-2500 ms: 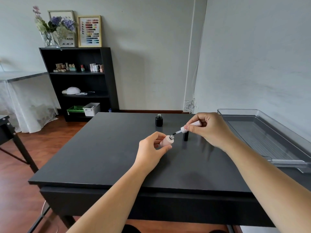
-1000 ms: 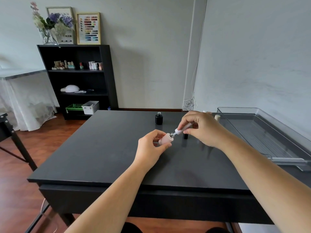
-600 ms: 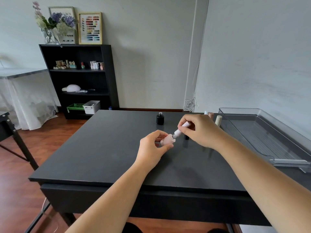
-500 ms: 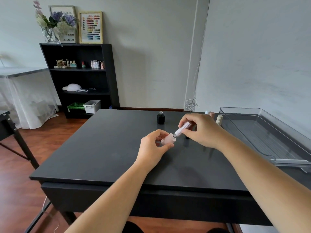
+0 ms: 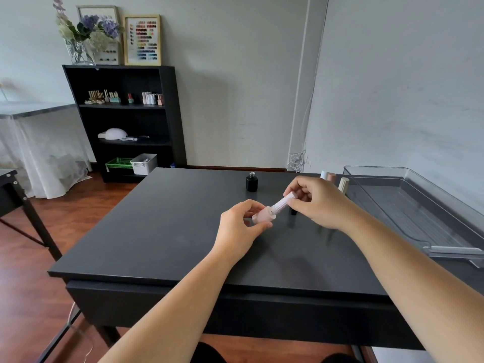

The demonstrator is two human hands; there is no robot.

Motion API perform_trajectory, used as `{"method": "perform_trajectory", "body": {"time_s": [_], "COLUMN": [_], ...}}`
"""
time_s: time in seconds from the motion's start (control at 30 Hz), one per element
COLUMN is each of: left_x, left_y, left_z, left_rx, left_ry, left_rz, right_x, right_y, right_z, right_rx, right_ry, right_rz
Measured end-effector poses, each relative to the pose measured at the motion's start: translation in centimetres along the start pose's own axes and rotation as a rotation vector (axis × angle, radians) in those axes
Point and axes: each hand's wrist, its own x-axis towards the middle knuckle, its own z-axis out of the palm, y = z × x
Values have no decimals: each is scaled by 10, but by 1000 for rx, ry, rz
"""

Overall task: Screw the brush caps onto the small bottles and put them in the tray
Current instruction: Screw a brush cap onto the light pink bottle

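Tilting toward the clear tray [image 5: 377, 168], the ribbed brush cap [image 5: 284, 203] is pinched by the right hand [image 5: 318, 204], coaxial with the pink bottle [image 5: 262, 216] gripped by the left hand [image 5: 239, 227].

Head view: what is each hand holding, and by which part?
The left hand pinches the small pink bottle round its body. The right hand pinches the ribbed brush cap at its outer end.
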Motion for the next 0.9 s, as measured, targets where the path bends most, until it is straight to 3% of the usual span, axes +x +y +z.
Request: {"method": "perform_trajectory", "body": {"time_s": [0.17,0.4,0.53,0.73,0.9], "left_x": [0,1,0,1,1], "left_y": [0,0,-1,-1,0], "left_z": [1,0,1,0,0], "left_rx": [7,4,13,29,21], "left_ry": [1,4,1,17,26], "left_rz": [0,-1,-18,-16,-9], "right_x": [3,1,2,-2,2], "right_y": [2,7,8,12,8], "right_z": [4,3,8,1,9], "right_rx": [-72,76,-19,67,-54], "right_ry": [21,-3,25,-81,4], "right_rz": [79,56,138,37,167]}}
